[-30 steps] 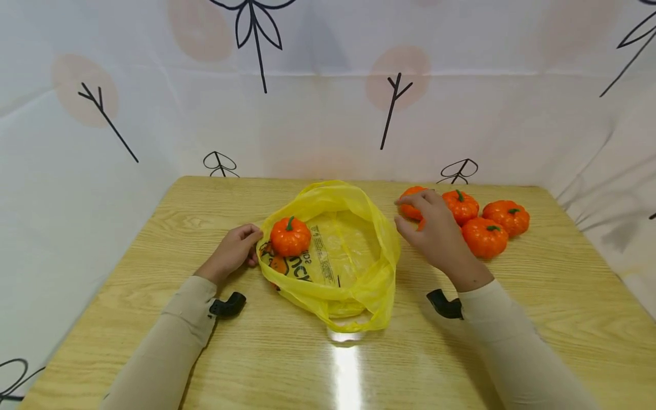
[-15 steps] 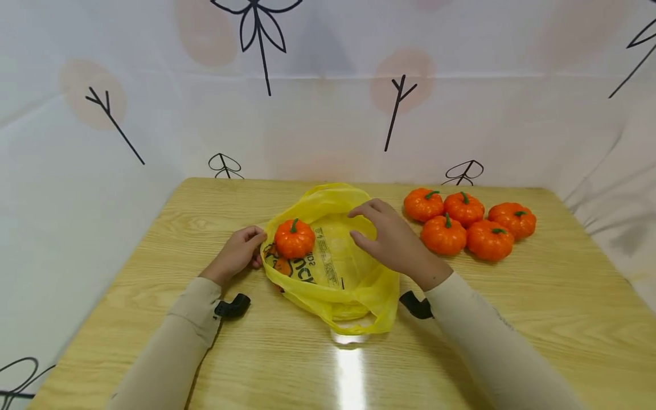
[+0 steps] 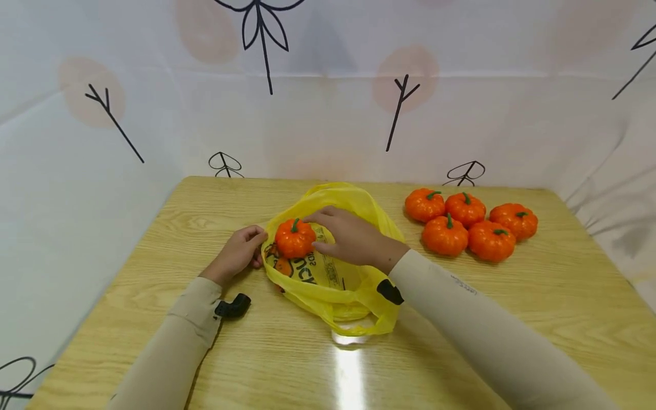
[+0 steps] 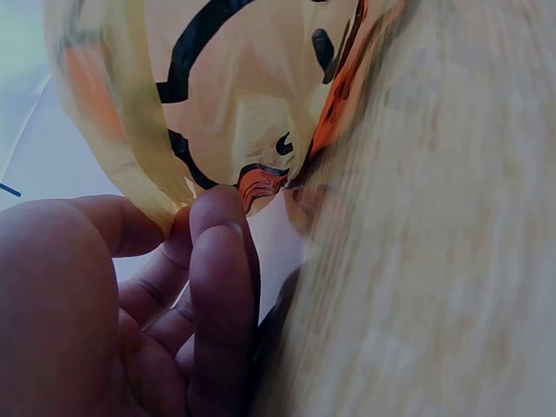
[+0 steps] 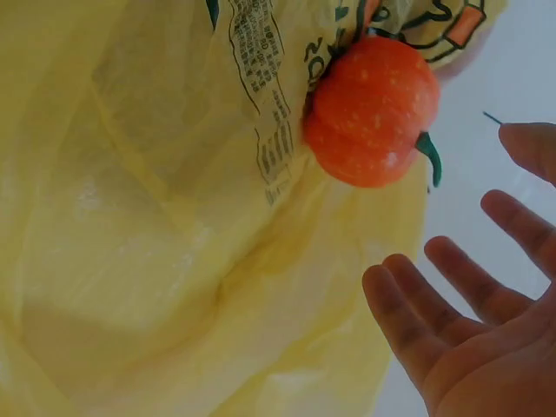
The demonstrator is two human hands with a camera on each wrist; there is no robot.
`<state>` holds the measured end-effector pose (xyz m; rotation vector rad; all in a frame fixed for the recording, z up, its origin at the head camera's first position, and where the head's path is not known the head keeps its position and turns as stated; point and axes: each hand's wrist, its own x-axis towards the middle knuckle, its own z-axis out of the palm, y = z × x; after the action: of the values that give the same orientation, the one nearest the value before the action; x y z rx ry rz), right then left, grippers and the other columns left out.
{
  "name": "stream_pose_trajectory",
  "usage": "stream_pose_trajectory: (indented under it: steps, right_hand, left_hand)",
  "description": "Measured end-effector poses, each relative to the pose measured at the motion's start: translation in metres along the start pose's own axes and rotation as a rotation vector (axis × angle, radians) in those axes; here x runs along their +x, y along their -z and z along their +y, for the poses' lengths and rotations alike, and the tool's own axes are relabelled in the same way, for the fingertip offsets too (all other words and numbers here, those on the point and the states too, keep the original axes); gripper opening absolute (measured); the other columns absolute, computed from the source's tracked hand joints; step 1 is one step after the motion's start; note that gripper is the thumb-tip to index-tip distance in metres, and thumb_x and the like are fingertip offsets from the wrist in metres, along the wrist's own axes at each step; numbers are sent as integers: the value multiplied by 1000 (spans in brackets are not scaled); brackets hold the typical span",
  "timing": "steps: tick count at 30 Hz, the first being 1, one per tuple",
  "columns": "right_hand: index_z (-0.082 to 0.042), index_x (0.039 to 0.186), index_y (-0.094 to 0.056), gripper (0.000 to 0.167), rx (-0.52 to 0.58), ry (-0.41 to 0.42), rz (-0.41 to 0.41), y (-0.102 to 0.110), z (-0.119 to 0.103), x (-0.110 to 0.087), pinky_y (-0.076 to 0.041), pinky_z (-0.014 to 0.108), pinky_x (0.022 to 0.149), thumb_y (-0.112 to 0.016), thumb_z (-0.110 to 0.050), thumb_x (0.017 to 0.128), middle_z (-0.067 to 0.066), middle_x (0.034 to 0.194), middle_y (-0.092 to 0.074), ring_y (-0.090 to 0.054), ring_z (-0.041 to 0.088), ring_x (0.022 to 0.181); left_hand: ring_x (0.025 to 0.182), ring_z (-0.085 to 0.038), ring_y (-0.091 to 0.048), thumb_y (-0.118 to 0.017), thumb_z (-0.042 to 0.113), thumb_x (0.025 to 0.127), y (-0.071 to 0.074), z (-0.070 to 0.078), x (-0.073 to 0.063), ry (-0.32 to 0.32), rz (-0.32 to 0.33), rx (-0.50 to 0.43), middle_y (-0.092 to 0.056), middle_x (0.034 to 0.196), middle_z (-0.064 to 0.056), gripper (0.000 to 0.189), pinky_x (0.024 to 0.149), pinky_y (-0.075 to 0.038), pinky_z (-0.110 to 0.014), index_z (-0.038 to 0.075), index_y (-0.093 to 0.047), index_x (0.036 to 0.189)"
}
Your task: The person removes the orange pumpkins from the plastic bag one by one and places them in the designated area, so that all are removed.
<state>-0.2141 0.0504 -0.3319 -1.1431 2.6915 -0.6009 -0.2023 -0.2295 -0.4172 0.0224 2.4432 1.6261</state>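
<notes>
A yellow plastic bag [image 3: 328, 294] lies mouth-up on the table, with one small orange pumpkin [image 3: 295, 239] inside near its left side. At the bag's left rim my left hand [image 3: 236, 254] pinches the plastic; the left wrist view shows the bag [image 4: 252, 95] caught between thumb and fingertips of the hand [image 4: 165, 295]. My right hand [image 3: 353, 236] is over the bag's mouth, just right of the pumpkin. Seen from the right wrist, that hand [image 5: 486, 339] has its fingers spread, apart from the pumpkin [image 5: 373, 113] and its green stem.
Several more orange pumpkins [image 3: 445, 235] with green stems stand grouped on the wooden table [image 3: 451, 336] at the back right. A white patterned cloth [image 3: 328, 125] hangs behind the table. Black wrist mounts [image 3: 233, 306] sit below both hands.
My right hand has moved left from the grouped pumpkins to over the bag, near the pumpkin inside. My left hand keeps its pinch on the rim. The head view has shifted slightly.
</notes>
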Motion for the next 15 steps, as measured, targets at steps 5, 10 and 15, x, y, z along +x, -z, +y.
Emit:
stream_pose_trajectory:
  steps: [5, 10, 15]
  right_hand:
    - [-18, 149, -48, 54, -16, 6, -68, -7, -5, 16, -44, 44, 112, -63, -31, 99, 13, 153, -44, -49, 31, 137]
    - [-19, 151, -44, 57, -4, 1, -109, -14, -7, 27, -40, 45, 115, -65, -29, 99, 16, 159, -35, -44, 34, 141]
    - [-23, 155, -37, 65, -56, 8, -129, -22, -7, 35, -43, 44, 113, -67, -33, 98, 16, 163, -27, -46, 36, 140]
  left_hand:
    - [59, -12, -56, -46, 31, 108, 0, -2, 0, -6, 8, 3, -56, 71, -3, 32, 57, -54, -25, 2, -58, 113]
    - [60, -15, -58, -46, 34, 107, 0, -4, 0, -1, 13, 4, -56, 74, -5, 32, 58, -55, -27, 5, -60, 110]
    - [60, -16, -59, -46, 35, 107, 1, -4, 2, -9, 22, 10, -58, 75, -5, 33, 59, -55, -28, 5, -60, 109]
